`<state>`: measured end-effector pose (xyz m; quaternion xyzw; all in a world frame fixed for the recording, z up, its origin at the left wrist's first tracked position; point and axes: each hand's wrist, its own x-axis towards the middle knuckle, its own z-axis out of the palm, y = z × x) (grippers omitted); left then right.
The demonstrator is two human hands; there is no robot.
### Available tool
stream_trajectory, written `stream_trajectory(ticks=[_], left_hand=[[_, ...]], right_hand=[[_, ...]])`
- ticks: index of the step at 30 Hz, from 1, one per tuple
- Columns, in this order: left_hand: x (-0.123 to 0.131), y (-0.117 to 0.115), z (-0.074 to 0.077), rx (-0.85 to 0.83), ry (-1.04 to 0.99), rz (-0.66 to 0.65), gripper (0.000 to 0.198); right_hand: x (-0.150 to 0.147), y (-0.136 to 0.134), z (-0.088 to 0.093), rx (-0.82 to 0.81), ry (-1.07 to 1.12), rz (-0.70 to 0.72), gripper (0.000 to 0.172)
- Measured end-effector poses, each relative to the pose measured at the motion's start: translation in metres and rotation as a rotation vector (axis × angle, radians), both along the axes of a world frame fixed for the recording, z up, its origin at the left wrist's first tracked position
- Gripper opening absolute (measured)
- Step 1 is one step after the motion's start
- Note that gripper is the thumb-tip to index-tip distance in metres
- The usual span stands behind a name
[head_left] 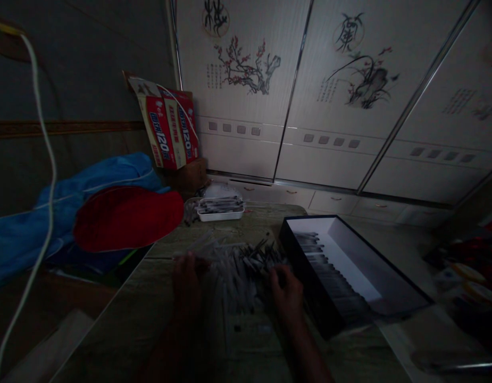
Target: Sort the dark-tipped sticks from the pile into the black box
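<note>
My left hand [187, 279] is at the left edge of a pile of thin clear tubes [233, 276] that look like pen barrels. Its fingers are bent together, and in the dim light I cannot make out what they hold. On the pile's right side lie small dark slim pieces [261, 255], like pen caps or tips. My right hand [288, 292] is beside these with thumb and fingers curled into a pinch. Whatever sits between those fingertips is too dark to name. Just right of that hand stands a black box [323, 298] with a white inside, holding rows of slim pen-like pieces [329, 276].
A white tray [222, 216] of thin sticks sits at the table's [150, 319] far end. A red cushion [128, 218] and blue cloth [102, 170] lie left, near a hanging white cable [50, 175]. Behind are a red carton [172, 127] and sliding cabinet doors [238, 143].
</note>
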<state>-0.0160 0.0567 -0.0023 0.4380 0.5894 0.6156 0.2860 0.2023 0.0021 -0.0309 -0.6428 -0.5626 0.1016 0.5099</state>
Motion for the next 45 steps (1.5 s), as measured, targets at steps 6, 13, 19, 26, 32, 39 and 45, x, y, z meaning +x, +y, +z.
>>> stream_trajectory(ticks=[6,13,19,26,32,39,45], left_hand=[[0.011,0.002,-0.008,-0.122,0.285,-0.178,0.031],[0.017,0.003,-0.019,-0.175,0.410,-0.220,0.033],[0.018,0.001,-0.019,-0.178,0.482,-0.213,0.036],[0.019,-0.002,-0.018,-0.143,0.538,-0.141,0.035],[0.020,-0.004,-0.021,-0.071,0.605,-0.116,0.036],[0.020,-0.005,-0.021,0.027,0.563,-0.091,0.035],[0.020,-0.006,-0.019,0.002,0.536,-0.106,0.038]], right_hand=[[0.004,0.004,-0.009,-0.048,-0.059,-0.062,0.039],[0.009,0.007,-0.014,-0.064,-0.038,-0.122,0.042],[0.009,0.010,-0.016,-0.035,0.016,-0.090,0.043],[0.006,0.006,-0.004,0.011,0.151,-0.136,0.036],[0.005,-0.012,0.039,0.059,0.280,-0.077,0.035],[0.107,0.026,0.100,-0.195,-0.369,-0.171,0.042],[0.150,0.075,0.084,-0.489,-0.706,0.036,0.020]])
